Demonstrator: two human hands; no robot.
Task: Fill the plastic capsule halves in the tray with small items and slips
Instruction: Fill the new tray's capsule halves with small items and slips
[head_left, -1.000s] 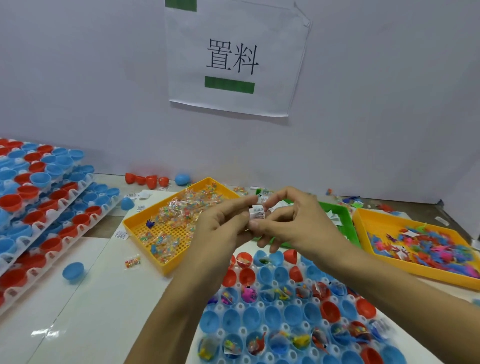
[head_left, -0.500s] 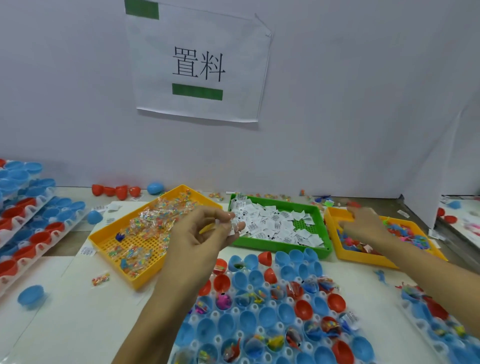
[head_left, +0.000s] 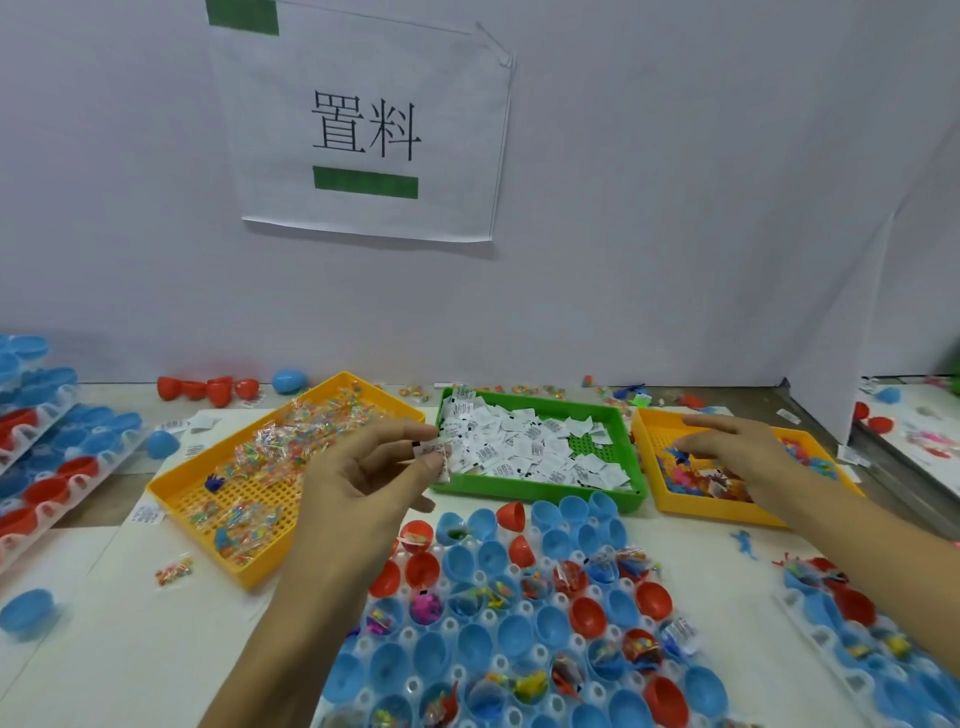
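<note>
Left hand (head_left: 363, 483) pinching white slips (head_left: 435, 453) left of green tray (head_left: 540, 491). Right hand (head_left: 737, 447) right of it, fingers loose, holding nothing.

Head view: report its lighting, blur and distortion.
Head view: even, soft light with faint shadows; wide-angle bend curves the wall sign edges; the left hand with its slip and the right hand are slightly soft; blue capsules at far left smear.
</note>
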